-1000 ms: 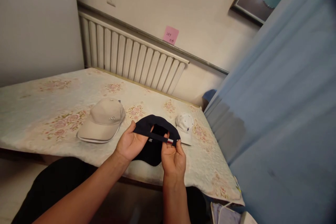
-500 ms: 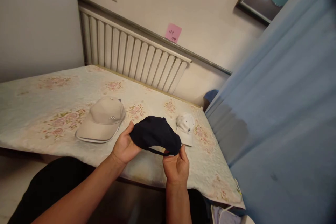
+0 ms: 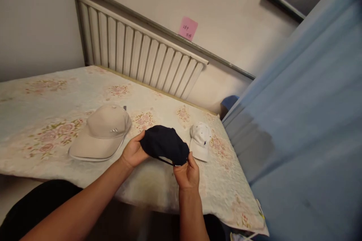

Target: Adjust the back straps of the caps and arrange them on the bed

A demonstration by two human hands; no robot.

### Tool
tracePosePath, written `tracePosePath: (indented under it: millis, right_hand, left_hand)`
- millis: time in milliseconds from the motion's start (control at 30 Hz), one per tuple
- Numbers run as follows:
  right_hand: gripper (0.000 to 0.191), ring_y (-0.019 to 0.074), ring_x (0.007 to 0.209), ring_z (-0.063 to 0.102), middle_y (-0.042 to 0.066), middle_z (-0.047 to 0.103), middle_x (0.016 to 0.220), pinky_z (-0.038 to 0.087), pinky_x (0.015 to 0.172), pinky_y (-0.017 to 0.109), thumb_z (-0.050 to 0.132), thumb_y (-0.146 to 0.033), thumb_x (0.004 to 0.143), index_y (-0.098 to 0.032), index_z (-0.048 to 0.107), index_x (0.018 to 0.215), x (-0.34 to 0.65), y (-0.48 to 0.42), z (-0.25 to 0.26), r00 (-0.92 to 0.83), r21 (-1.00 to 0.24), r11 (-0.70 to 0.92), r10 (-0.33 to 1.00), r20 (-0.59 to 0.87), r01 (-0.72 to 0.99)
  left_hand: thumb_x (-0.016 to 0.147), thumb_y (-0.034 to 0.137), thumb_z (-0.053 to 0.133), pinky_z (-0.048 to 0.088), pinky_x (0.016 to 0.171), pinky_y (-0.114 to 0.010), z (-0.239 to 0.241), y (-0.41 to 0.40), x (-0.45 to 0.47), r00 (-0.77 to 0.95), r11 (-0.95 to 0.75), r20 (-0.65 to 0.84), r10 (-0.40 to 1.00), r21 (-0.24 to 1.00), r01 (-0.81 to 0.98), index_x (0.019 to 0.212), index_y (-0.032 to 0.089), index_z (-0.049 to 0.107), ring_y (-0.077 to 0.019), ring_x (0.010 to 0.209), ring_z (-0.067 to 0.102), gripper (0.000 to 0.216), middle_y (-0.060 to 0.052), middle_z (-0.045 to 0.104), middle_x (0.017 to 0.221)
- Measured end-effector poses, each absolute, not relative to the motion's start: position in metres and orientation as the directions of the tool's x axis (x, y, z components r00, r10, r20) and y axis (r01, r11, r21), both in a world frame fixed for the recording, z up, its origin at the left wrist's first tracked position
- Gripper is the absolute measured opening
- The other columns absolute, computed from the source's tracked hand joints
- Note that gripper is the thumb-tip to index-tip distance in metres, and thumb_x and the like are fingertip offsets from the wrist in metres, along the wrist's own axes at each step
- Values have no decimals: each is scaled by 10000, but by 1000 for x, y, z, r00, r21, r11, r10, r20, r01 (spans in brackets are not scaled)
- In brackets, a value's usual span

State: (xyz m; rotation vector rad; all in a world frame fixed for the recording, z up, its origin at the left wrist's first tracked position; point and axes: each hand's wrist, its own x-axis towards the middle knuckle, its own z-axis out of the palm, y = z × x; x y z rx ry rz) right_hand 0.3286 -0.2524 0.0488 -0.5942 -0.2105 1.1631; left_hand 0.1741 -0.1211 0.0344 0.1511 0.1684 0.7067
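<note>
Dark cap (image 3: 165, 144) up off the flower-patterned cover (image 3: 220, 188), and in the head view, the only one, it's held between both hands! Left hand (image 3: 135, 152) is half curled, thumb on the near edge, pinching the cap's left end with its fingers tucked mostly out of sight beneath; right hand (image 3: 188, 171) is partly cupped, thumb against the cloth, gripping the other end by the lower edge. And what a change from a second ago: then the back opening faced us, strap with its red-and-white tag stretched across, brim hanging below. Now it's rounded outer cloth towards us, the strap (image 3: 165, 161) just a thin dark line under the lower rim, the brim hidden. Against half a second ago, barely a difference: same grip, same tilt, only the whole view shifted a touch. So what does it mean for the handling? My read: the cap has been tipped over to present its outside, and the two-ended hold looks steady enough to keep turning it. Out wide, the beige cap (image 3: 103, 126) sits left, the white cap (image 3: 201, 135) right, both resting on the cover, neither in a hand's grasp.
</note>
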Motion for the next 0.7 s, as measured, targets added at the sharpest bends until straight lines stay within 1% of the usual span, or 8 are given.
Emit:
tracePosePath:
  millis: [100, 200, 267, 333, 400, 533, 633, 700]
  right_hand:
    - [261, 206, 1110, 633, 65, 719, 1109, 421, 1049, 418, 634, -297, 772, -199, 716, 1000, 339, -242, 40, 407, -563, 296, 910, -79, -771]
    - [279, 211, 1092, 640, 75, 724, 1096, 420, 1050, 417, 650, -233, 740, -182, 711, 1007, 347, -235, 4, 402, -570, 280, 911, -96, -772]
    - [269, 197, 1046, 661, 72, 739, 1051, 436, 1034, 387, 643, -200, 734, -161, 711, 991, 349, -233, -31, 362, -558, 190, 907, -215, -808]
    - [208, 182, 963, 690, 68, 760, 956, 454, 1012, 352, 635, -188, 739, -141, 721, 923, 349, -234, -64, 356, -555, 108, 862, -361, -825]
    - [179, 173, 935, 697, 59, 765, 920, 462, 999, 323, 632, -183, 751, -138, 722, 898, 349, -237, -88, 365, -564, 80, 834, -413, -822]
    - [214, 188, 1015, 673, 66, 752, 992, 467, 992, 315, 638, -215, 768, -137, 714, 953, 348, -242, -101, 349, -611, 64, 865, -360, -789]
    - [227, 186, 1033, 665, 60, 749, 1002, 466, 994, 309, 650, -229, 766, -144, 710, 968, 347, -244, -99, 343, -640, 63, 882, -324, -766]
    - [225, 183, 1027, 667, 58, 751, 988, 465, 995, 308, 656, -227, 760, -145, 711, 963, 347, -246, -99, 341, -640, 63, 884, -321, -766]
  left_hand:
    - [948, 304, 411, 448, 1000, -402, 33, -105, 174, 759, 757, -88, 645, 206, -620, 1165, 93, 626, -240, 1032, 662, 371, -135, 717, 1077]
    - [937, 250, 432, 479, 961, -400, 3, -97, 167, 740, 758, -181, 648, 245, -604, 1078, 104, 659, -233, 946, 695, 304, -114, 744, 982]
    - [935, 241, 439, 522, 892, -395, -28, -95, 161, 710, 763, -281, 646, 284, -581, 1027, 106, 664, -233, 889, 709, 278, -115, 748, 947]
    - [923, 249, 471, 558, 798, -365, -56, -95, 155, 711, 799, -366, 600, 325, -507, 986, 95, 662, -228, 789, 720, 253, -121, 751, 882]
    - [925, 256, 463, 572, 731, -359, -75, -95, 150, 715, 813, -393, 578, 353, -463, 956, 82, 658, -236, 731, 720, 263, -136, 747, 841]
    - [923, 187, 437, 579, 697, -339, -87, -97, 147, 705, 824, -430, 565, 333, -458, 1005, 69, 644, -229, 684, 719, 252, -124, 741, 772]
    - [915, 152, 433, 581, 704, -338, -87, -98, 146, 701, 819, -425, 572, 328, -470, 1083, 63, 625, -229, 683, 719, 271, -120, 742, 780]
    - [917, 158, 434, 580, 724, -346, -87, -101, 146, 697, 815, -424, 578, 342, -468, 1094, 64, 622, -232, 702, 721, 275, -123, 743, 794]
